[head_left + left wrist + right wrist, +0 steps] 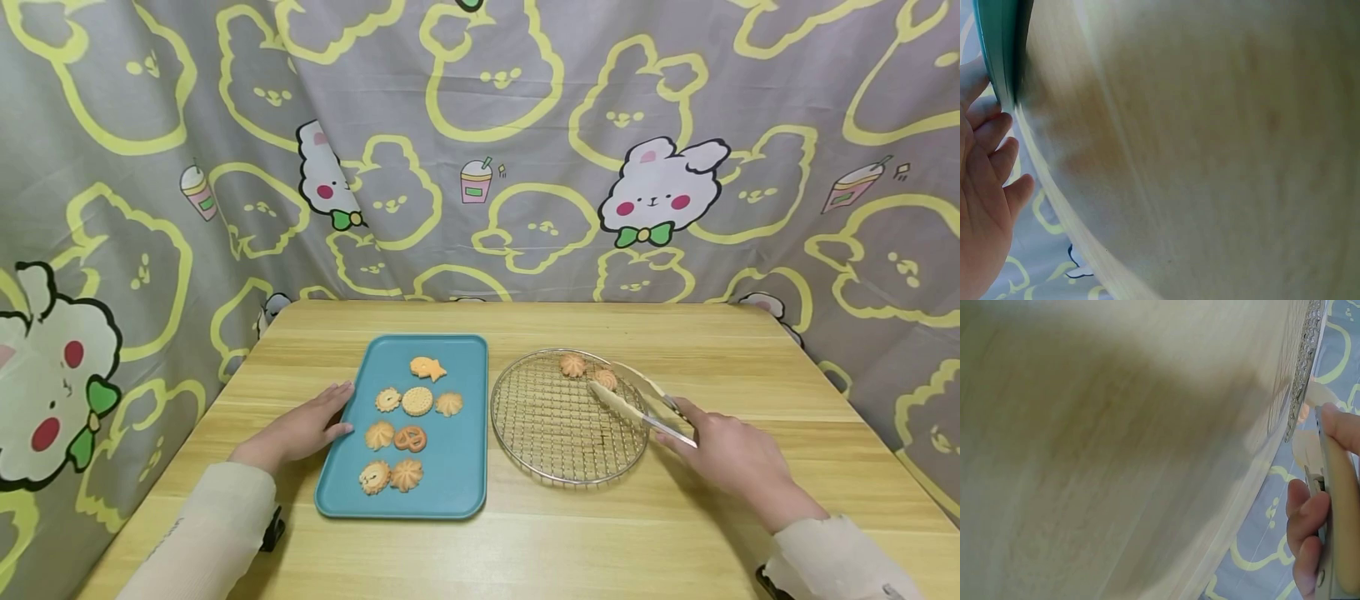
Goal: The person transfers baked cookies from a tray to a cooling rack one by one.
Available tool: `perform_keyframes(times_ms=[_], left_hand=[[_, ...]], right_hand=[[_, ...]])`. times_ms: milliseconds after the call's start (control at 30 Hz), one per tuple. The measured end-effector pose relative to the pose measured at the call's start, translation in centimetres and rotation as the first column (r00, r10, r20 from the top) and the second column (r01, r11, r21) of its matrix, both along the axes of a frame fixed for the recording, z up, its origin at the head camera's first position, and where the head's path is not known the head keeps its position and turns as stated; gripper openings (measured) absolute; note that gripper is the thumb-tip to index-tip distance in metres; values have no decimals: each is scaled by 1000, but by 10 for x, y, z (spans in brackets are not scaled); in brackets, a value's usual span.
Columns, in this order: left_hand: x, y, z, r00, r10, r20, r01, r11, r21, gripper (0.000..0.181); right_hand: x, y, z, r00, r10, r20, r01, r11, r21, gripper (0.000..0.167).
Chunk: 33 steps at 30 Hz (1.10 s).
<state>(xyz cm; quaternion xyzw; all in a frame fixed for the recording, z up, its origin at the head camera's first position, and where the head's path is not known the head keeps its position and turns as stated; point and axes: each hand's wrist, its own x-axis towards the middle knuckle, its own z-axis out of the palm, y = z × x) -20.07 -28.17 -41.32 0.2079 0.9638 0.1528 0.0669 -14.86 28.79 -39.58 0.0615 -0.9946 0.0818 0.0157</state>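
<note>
In the head view my right hand (pixel 738 457) grips a pair of tongs (pixel 678 433) with pale tips. The tips stand apart on either side of a round cookie (pixel 604 381) near the far right of the round wire rack (pixel 567 480). Another cookie (pixel 573 365) lies just left of it on the rack. My left hand (pixel 303 425) rests with its fingers against the left rim of the blue-green tray (pixel 465 467). Several cookies lie on that tray, among them a pretzel-shaped cookie (pixel 410 439) and a round flat cookie (pixel 417 402).
Tray and rack stand side by side on a wooden table (pixel 570 550), a narrow gap between them. A patterned curtain (pixel 525 233) hangs behind the table and along both sides.
</note>
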Motion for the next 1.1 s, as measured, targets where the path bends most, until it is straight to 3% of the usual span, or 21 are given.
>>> perform_keyframes(times_ms=[567, 933, 1100], left_hand=[[0, -1, 0, 1000, 4, 9, -4, 1000, -4, 66], [-1, -2, -1, 1000, 2, 3, -2, 1000, 0, 68], [-1, -1, -1, 1000, 7, 9, -7, 1000, -14, 67]], right_hand=[[0, -3, 1, 999, -44, 28, 44, 999, -13, 108], [-5, -10, -2, 999, -32, -15, 31, 999, -37, 109], [-7, -16, 0, 1000, -21, 5, 21, 999, -39, 111]])
